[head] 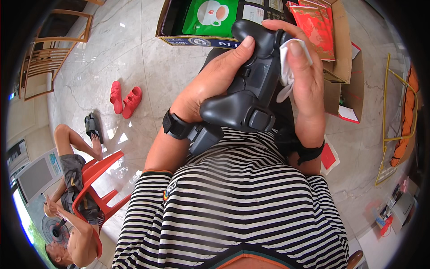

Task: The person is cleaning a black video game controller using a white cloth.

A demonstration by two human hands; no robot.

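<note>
A black game controller (252,77) is held up in front of my striped shirt, its underside and shoulder buttons towards me. My left hand (215,79) grips it from the left, the thumb lying along its middle near the upper grip. At the controller's upper right, my right hand (305,67) pinches a white tissue or cloth (289,69). The thumb presses the tissue close to the shoulder buttons, and a fingertip touches the controller's upper end. Part of the tissue hangs down below the thumb. Dark straps circle both wrists, and a grey device sits on the left one.
Beyond the controller stands an open cardboard box (339,40) with a green packet (210,16) and red packets (312,28). Red sandals (126,99) lie on the tiled floor. At left a person (79,232) sits on a red plastic chair (97,185). A yellow metal frame (386,111) stands at right.
</note>
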